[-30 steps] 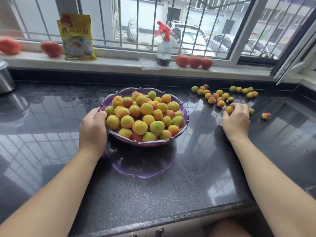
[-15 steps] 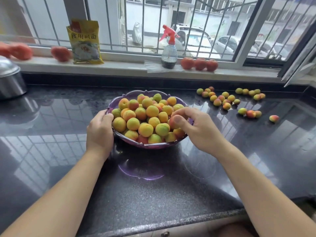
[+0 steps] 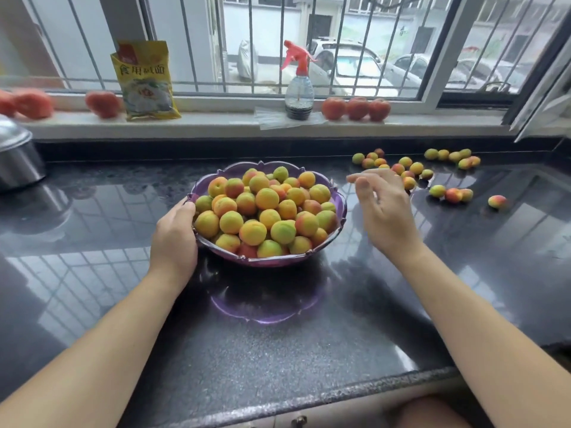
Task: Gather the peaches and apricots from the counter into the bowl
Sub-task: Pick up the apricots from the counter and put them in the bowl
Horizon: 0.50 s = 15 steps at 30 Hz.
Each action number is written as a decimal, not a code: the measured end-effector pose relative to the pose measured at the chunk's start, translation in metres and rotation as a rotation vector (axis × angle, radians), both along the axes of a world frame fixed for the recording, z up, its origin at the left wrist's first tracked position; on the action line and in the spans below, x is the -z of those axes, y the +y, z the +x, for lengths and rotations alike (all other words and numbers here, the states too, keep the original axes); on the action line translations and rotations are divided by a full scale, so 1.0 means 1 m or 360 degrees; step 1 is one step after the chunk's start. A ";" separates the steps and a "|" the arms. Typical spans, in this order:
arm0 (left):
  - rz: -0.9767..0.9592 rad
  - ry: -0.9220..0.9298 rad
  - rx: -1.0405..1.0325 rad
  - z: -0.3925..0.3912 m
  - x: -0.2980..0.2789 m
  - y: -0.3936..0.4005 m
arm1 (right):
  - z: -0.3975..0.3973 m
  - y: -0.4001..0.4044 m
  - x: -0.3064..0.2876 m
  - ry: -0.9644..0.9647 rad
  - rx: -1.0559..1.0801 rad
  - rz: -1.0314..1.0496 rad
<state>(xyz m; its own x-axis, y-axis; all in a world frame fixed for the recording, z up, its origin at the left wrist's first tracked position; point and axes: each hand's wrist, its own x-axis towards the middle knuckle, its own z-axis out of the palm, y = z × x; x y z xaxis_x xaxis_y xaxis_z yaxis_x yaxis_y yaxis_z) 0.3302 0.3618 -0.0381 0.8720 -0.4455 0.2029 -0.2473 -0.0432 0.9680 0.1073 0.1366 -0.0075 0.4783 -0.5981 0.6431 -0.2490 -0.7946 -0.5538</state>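
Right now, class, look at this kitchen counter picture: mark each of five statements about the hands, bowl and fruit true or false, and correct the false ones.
1. The left hand holds the rim of the purple bowl. True.
2. The right hand is carrying a fruit. False: its fingers are loose and hold nothing.
3. All the small fruit is already in the bowl. False: loose fruit lies on the counter to the right.
4. A spray bottle with a red trigger stands on the windowsill. True.
5. The yellow packet lies flat on the counter. False: it stands on the windowsill.
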 end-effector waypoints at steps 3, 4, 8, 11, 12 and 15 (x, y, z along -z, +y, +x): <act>0.0029 0.0182 0.0061 0.006 -0.004 -0.008 | -0.036 -0.058 0.020 0.0089 0.0473 0.0002; -0.0006 0.0275 0.0093 0.005 -0.006 -0.012 | -0.048 -0.074 0.028 0.0184 0.0609 0.0004; -0.0103 0.0491 0.0209 -0.007 -0.014 -0.034 | -0.084 -0.111 0.040 0.0391 0.0974 0.0052; -0.0233 0.0613 0.0269 -0.014 -0.016 -0.048 | -0.096 -0.128 0.041 0.0514 0.1056 0.0047; -0.0276 0.0664 0.0297 -0.015 -0.016 -0.051 | -0.099 -0.134 0.042 0.0550 0.1058 0.0017; -0.0329 0.0749 0.0312 -0.015 -0.014 -0.052 | -0.099 -0.152 0.042 0.0604 0.1082 0.0047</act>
